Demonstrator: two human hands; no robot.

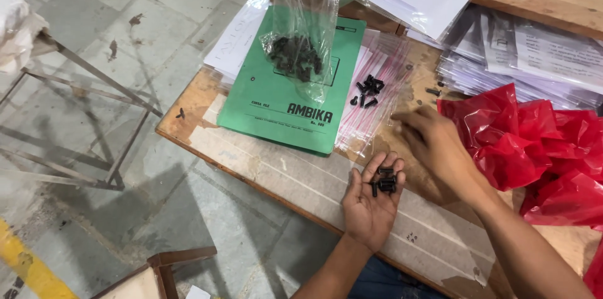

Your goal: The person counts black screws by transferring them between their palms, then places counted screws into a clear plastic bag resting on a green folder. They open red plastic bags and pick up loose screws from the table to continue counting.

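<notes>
Cupping a small heap of black screws (pixel 385 183) in the palm, the left hand (pixel 372 201) lies open and face up just over the near edge of the wooden bench (pixel 264 167), its fingers (pixel 377 164) loosely spread and only curled enough to keep the screws from rolling off. The right hand (pixel 433 142) hovers palm down a little above and beyond it, fingers stretched toward the stack of clear zip bags (pixel 370 107); motion blurs the fingertips, so I cannot tell whether they pinch anything. A loose cluster of black screws (pixel 369 90) sits on those bags, just ahead of the right hand, and one stray screw (pixel 433 92) lies apart on the bare wood. To the left, a green file folder (pixel 276 107) rests flat on the bench with a clear plastic bag of screws (pixel 298 54) on top of it. A crumpled red plastic bag (pixel 540 142) spreads beside the right forearm, and stacks of sleeved papers (pixel 534 54) lie behind it.
</notes>
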